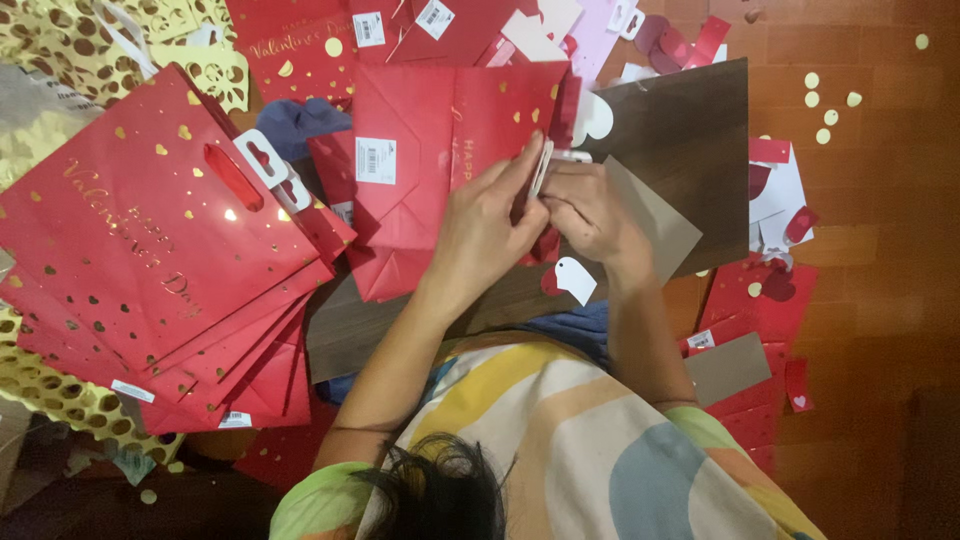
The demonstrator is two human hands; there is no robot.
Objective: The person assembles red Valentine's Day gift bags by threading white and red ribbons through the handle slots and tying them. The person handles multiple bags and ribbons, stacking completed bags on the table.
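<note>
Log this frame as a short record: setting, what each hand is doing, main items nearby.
setting: wooden floor strewn with paper craft pieces
left hand: fingers pinch a thin white strip at the edge of a flat red gift bag
right hand: grips the same bag edge, touching the left hand
work surface: dark brown board
left side: stack of red gift bags with gold hearts
near right forearm: grey card pieces
scattered: gold paper dots

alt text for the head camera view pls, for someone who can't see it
Seen from above, a person's left hand and right hand pinch a white tag at a flat red gift bag on a brown board. A stack of red bags lies to the left.
</note>
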